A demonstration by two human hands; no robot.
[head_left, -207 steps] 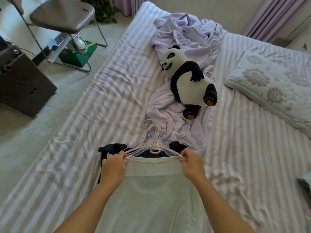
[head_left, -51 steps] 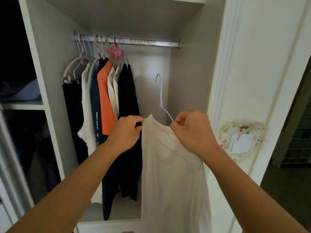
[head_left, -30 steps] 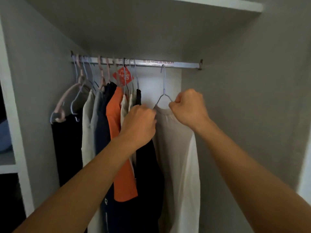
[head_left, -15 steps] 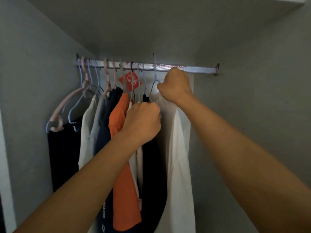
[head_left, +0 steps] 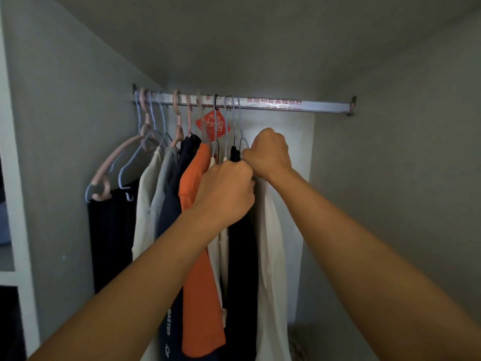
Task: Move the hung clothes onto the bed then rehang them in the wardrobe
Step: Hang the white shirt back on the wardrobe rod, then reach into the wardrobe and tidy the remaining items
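A white shirt [head_left: 272, 246] hangs on a pale blue wire hanger [head_left: 240, 126] whose hook is over the metal wardrobe rail [head_left: 299, 105]. It is the rightmost garment. My right hand [head_left: 269, 155] grips the shirt's shoulder at the hanger, just under the rail. My left hand [head_left: 226, 191] grips the shirt's other shoulder, pressed against a black garment [head_left: 242, 269]. Left of that hang an orange shirt [head_left: 197, 243], a navy one [head_left: 170, 204] and pale ones.
Empty pink and blue hangers [head_left: 122, 162] dangle at the rail's left end above dark trousers [head_left: 112, 235]. A red tag [head_left: 213, 125] hangs among the hooks. The grey wardrobe side wall [head_left: 390, 204] is close on the right; the rail's right half is bare.
The white shirt came from the bed to the wardrobe and its hook went over the rail. In the last half second my right hand dropped from the rail to the shirt's shoulder.
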